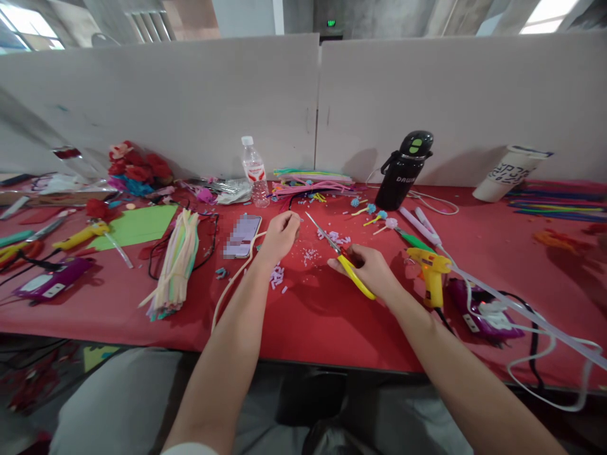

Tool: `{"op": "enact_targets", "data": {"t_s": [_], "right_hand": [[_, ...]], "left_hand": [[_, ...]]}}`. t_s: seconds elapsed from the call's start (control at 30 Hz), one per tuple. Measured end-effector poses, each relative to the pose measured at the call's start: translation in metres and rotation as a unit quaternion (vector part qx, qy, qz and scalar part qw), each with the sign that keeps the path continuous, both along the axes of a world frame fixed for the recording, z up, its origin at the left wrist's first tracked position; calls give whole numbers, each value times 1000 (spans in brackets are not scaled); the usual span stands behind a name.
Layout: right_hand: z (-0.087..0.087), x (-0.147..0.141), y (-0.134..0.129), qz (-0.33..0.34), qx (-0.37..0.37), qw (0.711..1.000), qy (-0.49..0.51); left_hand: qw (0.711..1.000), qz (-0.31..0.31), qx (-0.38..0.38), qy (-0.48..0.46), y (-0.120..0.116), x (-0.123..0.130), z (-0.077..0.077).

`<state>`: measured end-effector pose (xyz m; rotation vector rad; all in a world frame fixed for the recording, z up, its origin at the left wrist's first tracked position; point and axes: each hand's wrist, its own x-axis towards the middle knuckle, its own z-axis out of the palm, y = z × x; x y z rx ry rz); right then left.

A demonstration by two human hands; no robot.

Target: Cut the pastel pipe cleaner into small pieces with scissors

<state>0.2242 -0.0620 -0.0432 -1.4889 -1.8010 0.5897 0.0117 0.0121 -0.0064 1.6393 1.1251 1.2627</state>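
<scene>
My left hand [283,235] is closed above the red table, its fingertips pressed together; whatever they pinch is too small or hidden to make out. A cream strand [226,292] runs beside that forearm and passes behind the wrist. In my right hand [367,268] is a pair of scissors [349,270] with yellow handles, blades pointing up and left toward my left hand. Small lilac cut pieces lie in a pile [277,276] by my left wrist and in another pile [336,237] near the blades. Fine pale bits [310,255] are scattered between the hands.
Left of my arm are a phone [243,236] and a bundle of pastel pipe cleaners [176,265]. A clear bottle [255,174] and black flask [404,174] stand behind. To the right are a yellow glue gun [430,273], a purple power strip [484,313] and loose cables.
</scene>
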Motion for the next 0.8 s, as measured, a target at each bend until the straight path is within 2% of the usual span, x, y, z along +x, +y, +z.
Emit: {"op": "enact_targets", "data": {"t_s": [0.33, 0.8], "right_hand": [[-3, 0, 1, 0, 6, 1000, -17], [-4, 1, 3, -1, 4, 1000, -16]], "left_hand": [[999, -32, -3, -31, 2, -1, -3], [998, -45, -13, -52, 3, -2, -5]]}}
